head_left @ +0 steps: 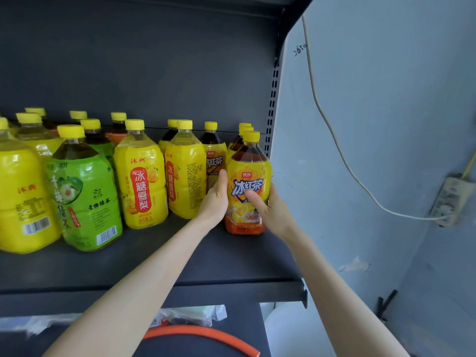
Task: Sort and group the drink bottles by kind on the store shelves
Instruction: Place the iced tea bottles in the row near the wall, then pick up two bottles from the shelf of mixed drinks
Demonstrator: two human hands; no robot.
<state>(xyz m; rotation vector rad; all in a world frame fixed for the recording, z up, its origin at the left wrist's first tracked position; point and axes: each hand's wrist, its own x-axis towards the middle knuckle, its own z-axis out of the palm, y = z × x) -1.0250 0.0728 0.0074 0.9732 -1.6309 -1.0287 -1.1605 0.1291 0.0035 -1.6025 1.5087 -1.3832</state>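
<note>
Head view of a dark store shelf (180, 256), right end; both hands grasp one iced black tea bottle (248, 176), which stands upright at the shelf's right end, its base down at the board, close to the slotted upright (271, 99). The left hand (215, 199) clasps the bottle's left side, thumb pointing up along the label, its fingers hidden behind the bottle; the right hand (270, 210) wraps the right side, thumb laid across the front of the label. Directly behind the held bottle stand more bottles of the same kind – only their yellow caps (244, 127) and dark shoulders show; a further iced black tea bottle behind (215, 161) stands just to the left, partly covered by the left hand. Left of the hands stand two rock-sugar pear drink bottles (141, 176), yellow-labelled and close together; next comes a green plum green tea bottle (85, 197), then a large yellow bottle (20, 197) at the frame's left edge, turned to show its barcode. More yellow-capped bottles fill the rows behind, mixed in kind. To the right of the shelf is a pale blue wall (386, 99) – a white cable (334, 140) runs down it to a power strip (450, 199). Below the shelf board lie an orange hose (206, 336) and some crumpled clear plastic (193, 315).
</note>
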